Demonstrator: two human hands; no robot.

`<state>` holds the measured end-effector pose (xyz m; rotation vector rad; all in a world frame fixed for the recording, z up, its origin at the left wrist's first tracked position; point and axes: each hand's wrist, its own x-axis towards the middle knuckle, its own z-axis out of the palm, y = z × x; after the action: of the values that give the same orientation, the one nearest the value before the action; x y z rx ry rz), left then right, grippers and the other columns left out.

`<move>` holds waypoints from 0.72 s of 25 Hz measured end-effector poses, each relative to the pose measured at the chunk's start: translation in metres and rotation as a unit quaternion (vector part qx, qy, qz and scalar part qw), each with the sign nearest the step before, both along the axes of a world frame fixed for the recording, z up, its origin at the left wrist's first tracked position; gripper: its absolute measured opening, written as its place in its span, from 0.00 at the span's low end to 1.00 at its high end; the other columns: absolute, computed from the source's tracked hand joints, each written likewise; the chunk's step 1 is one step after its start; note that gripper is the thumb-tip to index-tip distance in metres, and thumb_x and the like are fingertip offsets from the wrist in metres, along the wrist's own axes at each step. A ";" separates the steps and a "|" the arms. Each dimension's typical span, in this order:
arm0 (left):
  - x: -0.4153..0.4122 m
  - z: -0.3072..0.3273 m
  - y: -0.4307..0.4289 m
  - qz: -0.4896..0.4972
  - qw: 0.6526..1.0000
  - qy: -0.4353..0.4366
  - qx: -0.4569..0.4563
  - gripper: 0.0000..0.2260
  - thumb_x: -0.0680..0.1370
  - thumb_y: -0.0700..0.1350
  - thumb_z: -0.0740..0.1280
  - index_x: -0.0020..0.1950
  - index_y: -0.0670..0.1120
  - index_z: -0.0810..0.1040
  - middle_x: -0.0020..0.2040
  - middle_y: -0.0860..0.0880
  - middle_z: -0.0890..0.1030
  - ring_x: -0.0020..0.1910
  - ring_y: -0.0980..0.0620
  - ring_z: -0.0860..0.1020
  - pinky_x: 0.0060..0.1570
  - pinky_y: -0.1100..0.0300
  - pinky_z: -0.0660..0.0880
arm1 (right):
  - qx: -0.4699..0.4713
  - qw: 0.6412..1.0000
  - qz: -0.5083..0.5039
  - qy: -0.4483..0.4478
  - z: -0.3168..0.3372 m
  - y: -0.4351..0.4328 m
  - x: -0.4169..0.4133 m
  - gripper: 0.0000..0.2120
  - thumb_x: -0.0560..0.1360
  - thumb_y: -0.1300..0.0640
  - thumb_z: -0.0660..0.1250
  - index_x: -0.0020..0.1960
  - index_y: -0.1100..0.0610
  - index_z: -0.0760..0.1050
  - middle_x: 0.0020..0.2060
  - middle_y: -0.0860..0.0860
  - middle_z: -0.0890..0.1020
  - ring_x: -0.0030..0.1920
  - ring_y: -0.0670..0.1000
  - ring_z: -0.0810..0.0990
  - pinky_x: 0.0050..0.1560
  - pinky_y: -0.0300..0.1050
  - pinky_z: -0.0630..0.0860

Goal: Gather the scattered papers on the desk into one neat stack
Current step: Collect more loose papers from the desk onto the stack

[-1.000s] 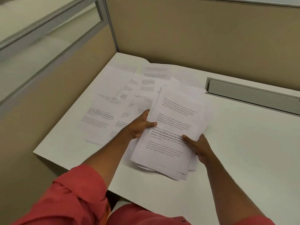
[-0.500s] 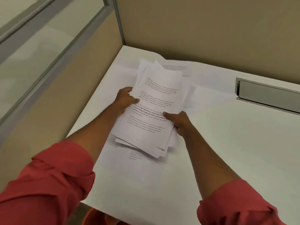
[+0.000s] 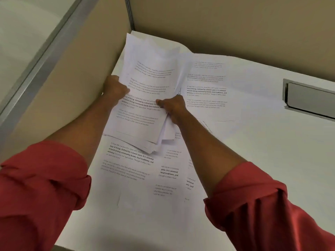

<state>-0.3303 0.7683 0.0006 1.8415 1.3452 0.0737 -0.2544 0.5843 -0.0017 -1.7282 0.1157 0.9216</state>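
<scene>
Left hand [image 3: 115, 89] and right hand [image 3: 172, 105] both grasp the paper bundle [image 3: 145, 98], lifted, edges uneven. Loose sheets [image 3: 206, 91] lie on the desk [image 3: 272, 160] beside and beneath the bundle.

Office cubicle: beige partition walls [image 3: 235, 24], white desk [image 3: 272, 160], printed papers [image 3: 206, 91].

White papers [image 3: 145, 98], red sleeves [image 3: 41, 187], prob. beige partition [image 3: 235, 24]

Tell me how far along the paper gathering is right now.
Partly done. A thick bundle of printed sheets is already collected, though its edges are still ragged. In hand: the left hand and right hand grip it on either side, above the desk. Left: loose sheets near the front edge and one to the right, then squaring the stack.
</scene>
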 end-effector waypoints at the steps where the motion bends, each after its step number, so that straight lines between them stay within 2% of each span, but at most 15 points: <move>1: -0.001 -0.002 0.006 -0.006 1.000 0.016 0.019 0.21 0.72 0.39 0.73 0.63 0.39 0.74 0.58 0.45 0.76 0.52 0.47 0.76 0.42 0.58 0.75 | -0.044 0.998 0.027 -0.041 -0.001 0.011 0.001 0.20 0.67 0.60 0.77 0.56 0.62 0.77 0.59 0.59 0.80 0.57 0.59 0.80 0.59 0.55 0.78; 3: -0.002 -0.011 0.017 -0.020 0.996 0.069 0.044 0.26 0.71 0.43 0.74 0.68 0.43 0.71 0.65 0.43 0.73 0.59 0.44 0.74 0.53 0.53 0.76 | -0.147 0.977 0.101 -0.117 -0.003 0.029 0.003 0.26 0.69 0.53 0.75 0.63 0.60 0.73 0.65 0.57 0.71 0.64 0.57 0.71 0.65 0.53 0.72; 5: -0.004 -0.019 0.021 -0.024 0.992 0.109 0.053 0.29 0.72 0.46 0.73 0.71 0.47 0.68 0.69 0.40 0.66 0.65 0.41 0.69 0.61 0.48 0.73 | -0.188 0.966 0.125 -0.128 -0.003 0.040 0.007 0.23 0.72 0.53 0.71 0.63 0.60 0.71 0.65 0.57 0.65 0.66 0.58 0.65 0.66 0.52 0.69; 7: -0.004 -0.021 0.021 -0.026 0.991 0.113 0.061 0.28 0.74 0.48 0.71 0.72 0.49 0.67 0.71 0.40 0.63 0.67 0.41 0.66 0.63 0.50 0.71 | -0.210 0.961 0.127 -0.125 -0.004 0.048 0.012 0.19 0.72 0.56 0.69 0.60 0.60 0.71 0.55 0.58 0.67 0.67 0.58 0.63 0.65 0.52 0.71; 8: -0.004 -0.020 0.021 -0.030 0.993 0.099 0.060 0.28 0.74 0.47 0.71 0.72 0.48 0.66 0.71 0.40 0.64 0.67 0.42 0.67 0.63 0.52 0.70 | -0.215 0.960 0.132 -0.123 -0.001 0.050 0.012 0.17 0.71 0.56 0.69 0.57 0.60 0.71 0.49 0.57 0.66 0.67 0.58 0.63 0.63 0.53 0.73; 9: -0.004 -0.021 0.023 -0.034 0.995 0.077 0.058 0.28 0.74 0.45 0.71 0.72 0.46 0.67 0.70 0.40 0.67 0.66 0.43 0.70 0.61 0.53 0.70 | -0.208 0.963 0.125 -0.116 0.001 0.051 0.012 0.13 0.71 0.57 0.69 0.53 0.59 0.70 0.48 0.57 0.65 0.66 0.59 0.65 0.61 0.54 0.75; 11: -0.004 -0.017 0.023 -0.031 0.999 0.029 0.033 0.26 0.75 0.40 0.70 0.71 0.41 0.67 0.69 0.42 0.72 0.61 0.46 0.73 0.57 0.57 0.70 | -0.177 0.975 0.101 -0.091 0.000 0.052 0.010 0.11 0.71 0.60 0.69 0.46 0.58 0.66 0.53 0.60 0.66 0.63 0.58 0.72 0.56 0.55 0.79; 13: -0.005 -0.013 0.022 -0.027 0.999 0.006 0.018 0.26 0.75 0.38 0.70 0.72 0.40 0.67 0.68 0.43 0.73 0.60 0.46 0.74 0.54 0.59 0.69 | -0.139 0.983 0.081 -0.083 -0.005 0.049 0.010 0.09 0.71 0.63 0.68 0.48 0.60 0.70 0.55 0.60 0.73 0.56 0.57 0.77 0.53 0.53 0.81; 15: -0.006 -0.011 0.022 -0.031 0.999 -0.012 0.002 0.26 0.75 0.38 0.70 0.72 0.40 0.67 0.67 0.44 0.74 0.60 0.47 0.74 0.54 0.59 0.69 | -0.093 0.993 0.059 -0.043 -0.008 0.042 0.011 0.09 0.70 0.66 0.70 0.48 0.61 0.74 0.49 0.58 0.80 0.48 0.57 0.81 0.51 0.51 0.82; 18: -0.010 -0.012 0.029 -0.040 0.999 -0.021 -0.016 0.23 0.74 0.38 0.71 0.68 0.40 0.71 0.65 0.43 0.77 0.56 0.47 0.76 0.52 0.56 0.72 | 0.007 0.998 0.036 0.046 -0.003 0.035 0.013 0.09 0.70 0.71 0.71 0.48 0.63 0.76 0.54 0.61 0.82 0.51 0.62 0.83 0.53 0.56 0.81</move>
<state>-0.3400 0.7972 -0.0109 1.8539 1.2363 0.0480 -0.2410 0.6194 -0.0048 -1.6854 0.1085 1.0533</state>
